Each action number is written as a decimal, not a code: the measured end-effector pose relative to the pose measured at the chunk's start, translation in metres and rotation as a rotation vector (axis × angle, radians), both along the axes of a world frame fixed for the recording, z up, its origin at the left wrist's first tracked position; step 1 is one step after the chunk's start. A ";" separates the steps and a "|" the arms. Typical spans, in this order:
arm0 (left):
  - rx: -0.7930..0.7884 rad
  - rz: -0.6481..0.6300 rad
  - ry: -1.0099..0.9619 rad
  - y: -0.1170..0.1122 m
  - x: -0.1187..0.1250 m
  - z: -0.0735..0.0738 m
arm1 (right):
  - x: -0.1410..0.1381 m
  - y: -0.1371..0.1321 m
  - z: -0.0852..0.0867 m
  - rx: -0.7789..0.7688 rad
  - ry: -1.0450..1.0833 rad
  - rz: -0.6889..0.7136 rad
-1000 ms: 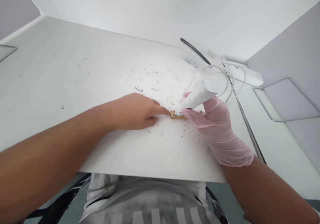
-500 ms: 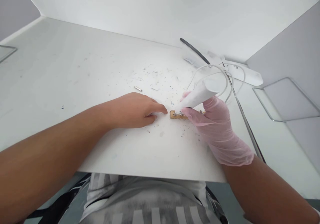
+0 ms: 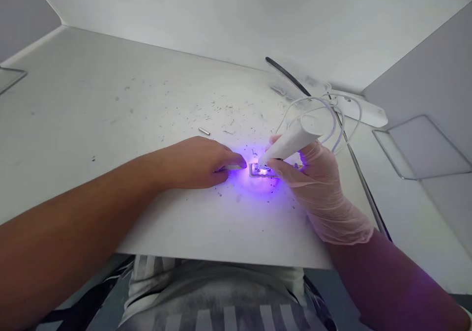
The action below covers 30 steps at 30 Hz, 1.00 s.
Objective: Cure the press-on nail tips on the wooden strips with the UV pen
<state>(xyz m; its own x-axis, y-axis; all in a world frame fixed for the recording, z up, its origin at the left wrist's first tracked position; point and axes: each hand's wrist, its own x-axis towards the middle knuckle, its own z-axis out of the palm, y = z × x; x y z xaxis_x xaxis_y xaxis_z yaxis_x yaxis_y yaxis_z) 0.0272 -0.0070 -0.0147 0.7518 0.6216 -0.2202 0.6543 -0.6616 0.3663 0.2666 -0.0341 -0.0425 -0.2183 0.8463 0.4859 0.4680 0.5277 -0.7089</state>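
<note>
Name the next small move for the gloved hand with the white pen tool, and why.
Probably hold the white corded pen-shaped tool steady in the pink-gloved right hand: its tip glows violet on the small flat strip, bare left hand beside.

no readable text, labels, brands, numbers or signs anywhere

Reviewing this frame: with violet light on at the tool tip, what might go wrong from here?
1. The bare left hand has a fingertip close beside the small piece, inside the violet glow; unlike the gloved right hand, it is uncovered and may be exposed.
2. The cable loops loosely behind the white tool; a snag might tug its tip off the piece.
</note>
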 end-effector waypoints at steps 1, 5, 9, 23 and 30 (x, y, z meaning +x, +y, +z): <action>-0.001 0.001 -0.002 0.000 0.000 0.000 | 0.000 0.000 -0.001 0.000 0.000 -0.007; 0.000 0.011 0.002 0.000 0.000 0.000 | 0.001 0.000 -0.002 0.011 0.000 -0.043; 0.028 0.019 0.009 0.003 -0.002 0.000 | 0.000 -0.001 0.000 0.006 0.013 -0.024; 0.033 0.053 -0.030 0.008 -0.007 -0.002 | 0.000 0.000 0.000 -0.015 0.028 -0.021; 0.020 0.071 -0.010 0.009 -0.007 -0.003 | 0.002 0.003 -0.002 0.029 0.020 0.006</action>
